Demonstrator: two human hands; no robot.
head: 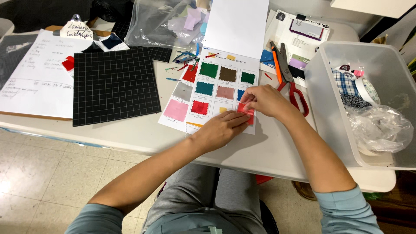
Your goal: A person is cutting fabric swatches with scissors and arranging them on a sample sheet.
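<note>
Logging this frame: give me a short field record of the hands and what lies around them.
left hand: flat on the sample sheet, fingertips at the red swatch
right hand: pinching that swatch's upper edge
sheet: rows of coloured fabric squares
right of sheet: red-handled scissors, clear plastic bin
left of sheet: black grid mat

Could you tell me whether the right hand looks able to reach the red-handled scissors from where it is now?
Probably yes. The right hand is pressing a red swatch on the sample sheet, and the scissors lie just beside it on the table, with nothing between them.
</note>
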